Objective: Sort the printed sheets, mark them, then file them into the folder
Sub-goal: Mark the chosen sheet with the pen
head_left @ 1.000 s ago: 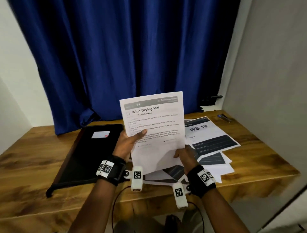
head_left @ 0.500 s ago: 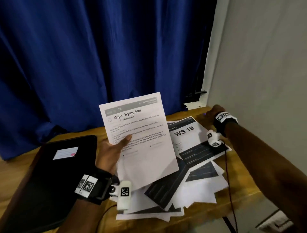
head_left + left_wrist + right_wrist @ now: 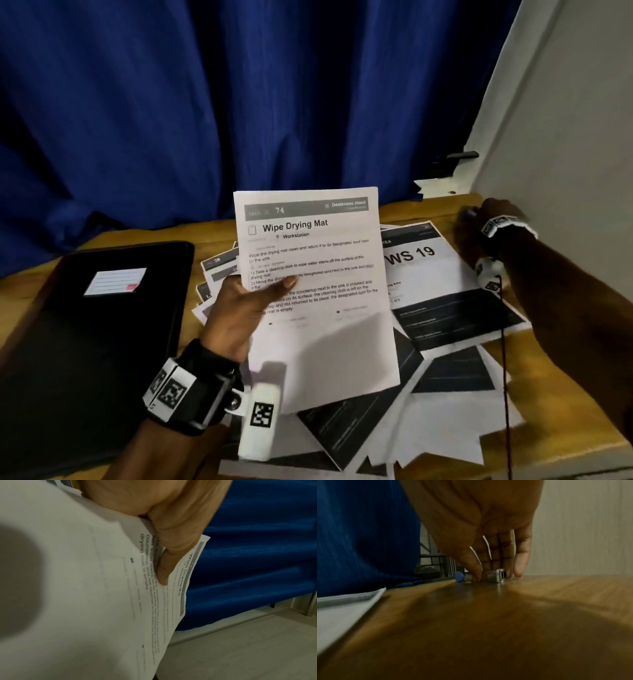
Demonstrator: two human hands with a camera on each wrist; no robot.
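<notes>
Left hand (image 3: 239, 308) is pinching the "Wipe Drying Mat" sheet (image 3: 318, 291) upright above the loose sheets (image 3: 445, 377), thumb across its print | right hand (image 3: 488, 545) is closing thumb and fingers on a blue-capped pen (image 3: 489, 576) lying on the worktop (image 3: 488, 628) at its far right corner | black folder (image 3: 85, 342) is lying closed at left.

Dim indoor light, soft focus throughout.
Head view darkens toward its bowed edges; the held sheet (image 3: 318, 291) carries a grey shadow low down. Both wrist views are murky, blurred, with broad dark blots.
</notes>
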